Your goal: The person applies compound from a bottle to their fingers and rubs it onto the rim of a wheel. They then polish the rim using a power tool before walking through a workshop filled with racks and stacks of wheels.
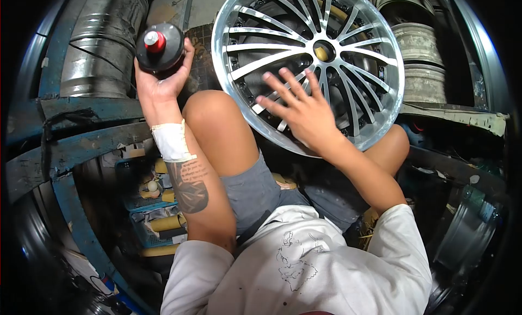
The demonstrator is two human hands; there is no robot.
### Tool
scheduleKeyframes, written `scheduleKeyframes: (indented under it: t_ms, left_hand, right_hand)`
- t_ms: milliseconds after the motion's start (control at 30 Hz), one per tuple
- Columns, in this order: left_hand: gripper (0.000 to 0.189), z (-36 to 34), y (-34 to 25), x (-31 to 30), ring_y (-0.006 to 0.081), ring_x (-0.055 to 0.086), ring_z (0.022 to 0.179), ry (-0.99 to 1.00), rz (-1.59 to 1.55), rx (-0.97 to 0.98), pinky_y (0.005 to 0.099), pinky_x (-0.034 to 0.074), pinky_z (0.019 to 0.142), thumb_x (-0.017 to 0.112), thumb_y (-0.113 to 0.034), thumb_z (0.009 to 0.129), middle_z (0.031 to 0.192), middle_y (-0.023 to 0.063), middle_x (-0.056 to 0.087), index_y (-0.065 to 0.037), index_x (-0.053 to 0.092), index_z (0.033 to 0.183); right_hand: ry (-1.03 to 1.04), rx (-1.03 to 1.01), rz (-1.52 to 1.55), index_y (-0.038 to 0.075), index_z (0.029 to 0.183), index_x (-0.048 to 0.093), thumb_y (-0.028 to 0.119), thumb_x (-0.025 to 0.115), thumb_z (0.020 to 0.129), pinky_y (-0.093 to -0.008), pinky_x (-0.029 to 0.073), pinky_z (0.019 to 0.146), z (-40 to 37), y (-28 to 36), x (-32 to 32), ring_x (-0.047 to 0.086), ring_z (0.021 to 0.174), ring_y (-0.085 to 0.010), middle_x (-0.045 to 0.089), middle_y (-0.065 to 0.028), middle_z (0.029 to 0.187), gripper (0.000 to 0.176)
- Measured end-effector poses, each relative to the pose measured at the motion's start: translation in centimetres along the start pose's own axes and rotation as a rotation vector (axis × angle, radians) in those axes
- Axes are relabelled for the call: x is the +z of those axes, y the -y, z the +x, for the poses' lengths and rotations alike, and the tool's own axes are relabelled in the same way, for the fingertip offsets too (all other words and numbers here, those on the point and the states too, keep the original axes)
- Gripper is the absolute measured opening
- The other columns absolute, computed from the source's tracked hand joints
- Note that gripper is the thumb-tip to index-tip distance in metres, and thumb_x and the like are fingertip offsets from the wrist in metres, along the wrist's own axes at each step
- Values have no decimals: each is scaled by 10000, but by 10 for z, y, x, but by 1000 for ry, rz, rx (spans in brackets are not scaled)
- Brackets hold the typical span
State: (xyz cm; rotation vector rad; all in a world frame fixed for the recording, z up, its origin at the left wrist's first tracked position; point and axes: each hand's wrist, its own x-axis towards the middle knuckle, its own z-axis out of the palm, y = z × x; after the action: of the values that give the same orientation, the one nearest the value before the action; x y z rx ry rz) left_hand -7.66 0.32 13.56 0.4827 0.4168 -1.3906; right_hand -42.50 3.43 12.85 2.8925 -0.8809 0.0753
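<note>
My left hand [161, 89] is raised at the upper left, its fingers wrapped round a black bottle [173, 50] with a red collar and a white tip facing the camera. Under my right hand [302, 111] lies a multi-spoke alloy wheel [396, 76], tilted against my legs. The fingers of that hand are spread over the lower left spokes. Bright polished spokes fan out from the wheel's hub hole, and dark gaps show between them. A white wrap [173, 141] covers my left wrist.
Metal wheel barrels [100, 48] stand at the upper left, with more stacked rims [418, 57] at the upper right. Blue metal beams [98, 135] run along the left. Below them a blue basket [142, 192] holds yellowish rolls. Another wheel [466, 244] sits at the lower right.
</note>
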Motion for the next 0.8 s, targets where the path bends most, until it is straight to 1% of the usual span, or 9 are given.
scheduleKeyframes:
  t_ms: [233, 400, 433, 533, 567, 600, 667, 733, 800]
  left_hand:
    - [450, 70, -33, -36, 370, 625, 1073, -296, -115, -95, 566, 538, 907, 563, -379, 951, 1182, 198, 649, -17, 601, 1214]
    - [409, 67, -30, -57, 427, 540, 1091, -462, 1, -135, 570, 497, 866, 537, -307, 900, 1172, 238, 570, -1, 572, 1169]
    - [485, 66, -28, -62, 429, 510, 1157, -385, 48, -123, 526, 503, 877, 551, -240, 896, 1248, 273, 515, 48, 504, 1282]
    - [525, 63, -25, -58, 408, 563, 1105, -454, 253, -143, 466, 486, 822, 562, -359, 883, 1231, 238, 565, 11, 564, 1256]
    - [521, 59, -19, -51, 392, 580, 1048, -492, 365, -150, 432, 441, 766, 548, -517, 870, 1166, 182, 592, -88, 630, 1155]
    - [615, 53, -10, -36, 372, 594, 1055, -617, 559, -128, 433, 432, 773, 566, -600, 853, 1229, 184, 600, -113, 643, 1220]
    - [641, 35, 13, -37, 343, 632, 1009, -550, 1071, 487, 476, 452, 775, 588, -611, 871, 1212, 166, 651, -110, 660, 1266]
    - [625, 96, -27, -66, 325, 657, 955, -427, 1128, 759, 507, 465, 841, 570, -583, 916, 1136, 179, 711, -38, 714, 1188]
    - [619, 95, -34, -33, 374, 690, 993, -715, 1632, 882, 491, 484, 917, 535, -536, 946, 1046, 270, 733, 41, 756, 973]
  right_hand:
    - [25, -25, 174, 356, 1373, 655, 113, 591, 886, -591, 175, 1243, -8, 0, -3, 313, 1533, -280, 376, -36, 1648, 548]
    - [19, -78, 189, 355, 1370, 657, 104, 600, 884, -602, 162, 1246, -4, 2, -2, 284, 1546, -285, 350, -31, 1662, 550]
    - [9, -55, 191, 348, 1367, 659, 102, 602, 882, -601, 162, 1247, -5, -1, -1, 284, 1547, -285, 349, -33, 1662, 547]
    - [-26, -22, 184, 314, 1357, 668, 91, 602, 872, -595, 163, 1249, -1, -5, 0, 281, 1546, -290, 353, -52, 1657, 538]
    - [-55, -28, 200, 291, 1338, 682, 143, 598, 896, -606, 157, 1247, -1, -4, 2, 294, 1540, -289, 379, -53, 1642, 474]
    - [-84, -36, 216, 268, 1319, 696, 195, 595, 920, -616, 152, 1246, -2, -3, 3, 307, 1533, -289, 404, -54, 1627, 418]
    - [-69, -13, 241, 224, 1291, 704, 167, 611, 882, -615, 185, 1232, -5, -3, -8, 343, 1514, -289, 409, -81, 1622, 423]
    - [-102, 45, 315, 209, 1291, 703, 109, 618, 839, -610, 230, 1209, -11, -6, -18, 379, 1492, -315, 445, -107, 1595, 470]
    - [-147, 94, 359, 217, 1294, 707, 52, 618, 787, -607, 238, 1205, -17, -14, -19, 412, 1466, -345, 474, -134, 1569, 541]
